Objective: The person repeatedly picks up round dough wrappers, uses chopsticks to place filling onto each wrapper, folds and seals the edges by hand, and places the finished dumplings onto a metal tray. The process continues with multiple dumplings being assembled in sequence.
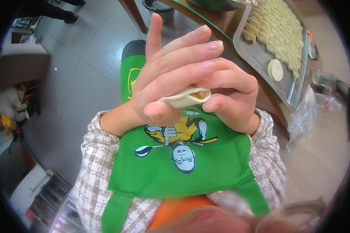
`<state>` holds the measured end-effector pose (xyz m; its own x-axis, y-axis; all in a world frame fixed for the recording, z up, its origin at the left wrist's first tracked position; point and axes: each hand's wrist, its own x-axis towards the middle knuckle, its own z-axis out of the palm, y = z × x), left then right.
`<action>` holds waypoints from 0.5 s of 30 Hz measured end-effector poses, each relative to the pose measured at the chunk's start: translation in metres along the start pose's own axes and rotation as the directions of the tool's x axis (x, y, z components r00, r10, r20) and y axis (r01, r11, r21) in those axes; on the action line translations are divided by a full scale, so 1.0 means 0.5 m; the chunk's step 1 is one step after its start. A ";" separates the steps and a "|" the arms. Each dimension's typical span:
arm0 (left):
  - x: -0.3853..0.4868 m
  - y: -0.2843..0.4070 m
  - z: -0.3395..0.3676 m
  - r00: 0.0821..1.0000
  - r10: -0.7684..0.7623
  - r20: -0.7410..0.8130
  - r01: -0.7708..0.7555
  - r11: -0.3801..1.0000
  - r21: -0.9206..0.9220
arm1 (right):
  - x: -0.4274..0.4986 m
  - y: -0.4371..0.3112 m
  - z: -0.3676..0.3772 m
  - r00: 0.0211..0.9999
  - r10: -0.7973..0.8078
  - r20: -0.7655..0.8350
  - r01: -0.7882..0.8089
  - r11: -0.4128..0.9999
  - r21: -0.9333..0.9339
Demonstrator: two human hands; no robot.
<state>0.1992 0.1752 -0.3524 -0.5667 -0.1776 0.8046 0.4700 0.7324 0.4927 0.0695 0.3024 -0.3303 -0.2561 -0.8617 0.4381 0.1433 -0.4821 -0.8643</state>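
A partly folded dumpling (pixel 180 98) is held above the green apron (pixel 215 177), in both hands. Its near side is pressed together, while the right end gapes and shows brown filling. My left hand (pixel 166 78) grips the dough between thumb and index finger, the other fingers stretched up and to the right. At the gaping end, my right hand (pixel 236 84) pinches the rim with its thumb and bent fingers. Part of the dumpling is hidden behind the left fingers. Flour dusts the fingertips.
On the right, a metal tray (pixel 242 49) on the table holds rows of dumplings (pixel 275 32) and a small stack of round wrappers (pixel 275 70). Beside it lie a clear plastic bag (pixel 303 116) and a plastic bottle (pixel 328 101). A bucket (pixel 166 14) stands beyond; a person's leg (pixel 52 11) shows upper left.
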 end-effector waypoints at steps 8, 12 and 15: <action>-0.003 0.015 -0.002 1.000 -0.009 0.006 0.008 0.996 0.087 | 0.005 0.000 -0.001 0.997 -0.070 0.018 0.071 0.995 -0.064; -0.004 0.016 -0.003 1.000 -0.013 0.006 0.012 0.997 0.076 | 0.011 -0.007 -0.006 0.992 -0.111 0.061 0.118 0.985 -0.128; -0.002 0.022 0.001 1.000 0.006 -0.005 -0.006 0.991 0.135 | 0.013 -0.008 -0.003 0.997 -0.077 0.016 0.078 0.994 -0.074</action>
<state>0.2047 0.1838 -0.3479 -0.5602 -0.1764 0.8093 0.3772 0.8156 0.4389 0.0657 0.2992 -0.3244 -0.2507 -0.8243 0.5077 0.0517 -0.5351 -0.8432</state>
